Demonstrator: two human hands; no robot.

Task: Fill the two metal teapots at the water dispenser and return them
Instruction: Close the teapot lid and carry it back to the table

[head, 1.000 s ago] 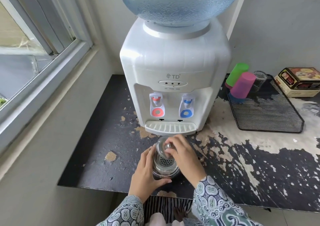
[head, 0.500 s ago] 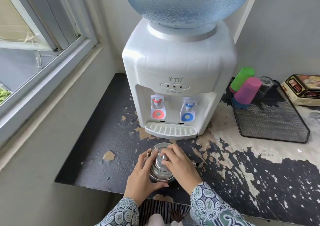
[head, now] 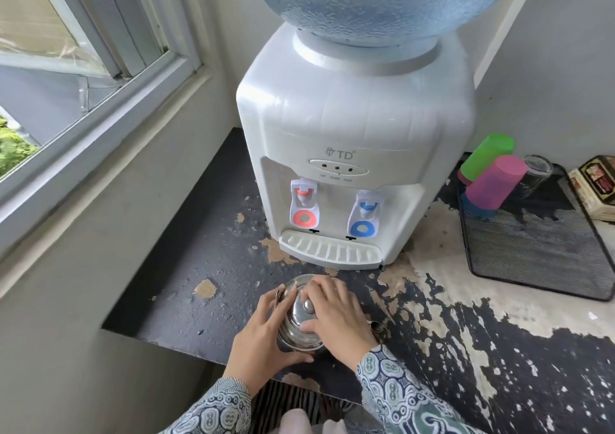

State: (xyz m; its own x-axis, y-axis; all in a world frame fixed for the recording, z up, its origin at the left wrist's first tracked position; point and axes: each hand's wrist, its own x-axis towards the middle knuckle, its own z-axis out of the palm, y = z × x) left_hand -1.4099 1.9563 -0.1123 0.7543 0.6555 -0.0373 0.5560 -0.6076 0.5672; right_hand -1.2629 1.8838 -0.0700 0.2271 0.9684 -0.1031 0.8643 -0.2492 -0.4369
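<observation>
Metal teapot (head: 294, 325) stood on worn table (head: 186, 287), lid on. Body gripped by left hand (head: 266, 337), fingers curled round side. Lid pressed by right hand (head: 336, 315), fingers laid flat. Water dispenser (head: 352, 154) just beyond both hands.

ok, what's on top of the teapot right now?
The lid sits on the teapot, its knob showing. The right hand rests over the lid; the left hand holds the body. The contents are hidden.

The lid (head: 301, 314), tilted open a second ago, now covers the teapot (head: 296, 342)
</observation>
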